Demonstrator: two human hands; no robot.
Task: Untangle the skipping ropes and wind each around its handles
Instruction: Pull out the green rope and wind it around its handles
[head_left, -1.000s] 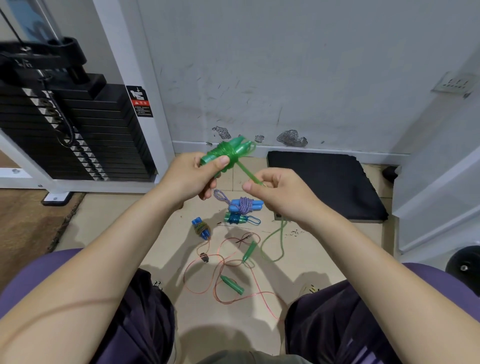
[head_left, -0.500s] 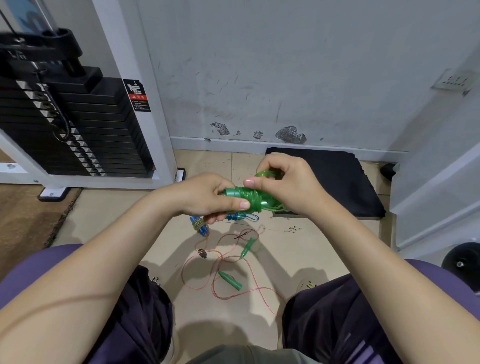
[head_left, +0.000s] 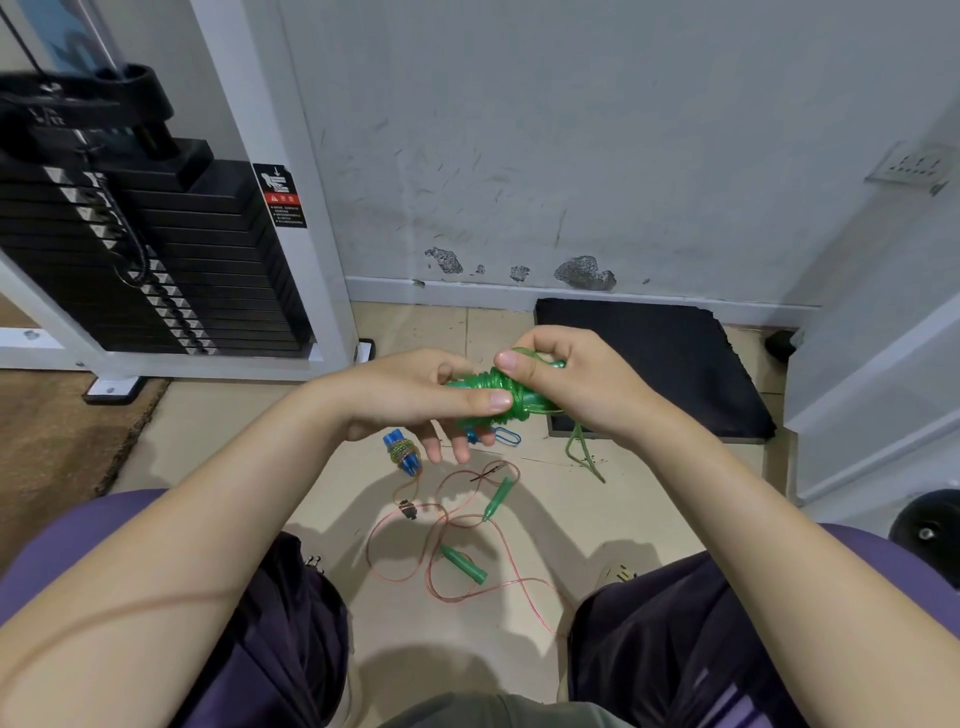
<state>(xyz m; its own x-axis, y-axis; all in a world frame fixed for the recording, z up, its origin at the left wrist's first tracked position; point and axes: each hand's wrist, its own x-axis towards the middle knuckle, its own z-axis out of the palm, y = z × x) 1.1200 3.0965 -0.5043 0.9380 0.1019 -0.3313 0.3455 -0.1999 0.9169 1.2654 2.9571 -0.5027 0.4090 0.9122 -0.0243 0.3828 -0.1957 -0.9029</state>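
Your right hand (head_left: 566, 384) has dropped from above the green handle bundle (head_left: 498, 397) to grip its right end.
Your left hand (head_left: 415, 395) still grips the left end, held above the floor; loose green rope (head_left: 584, 454) trails below.

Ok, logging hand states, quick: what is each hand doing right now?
Left hand: grips the green handles wound with rope.
Right hand: pinches the green rope at the bundle; its tail hangs toward the floor.
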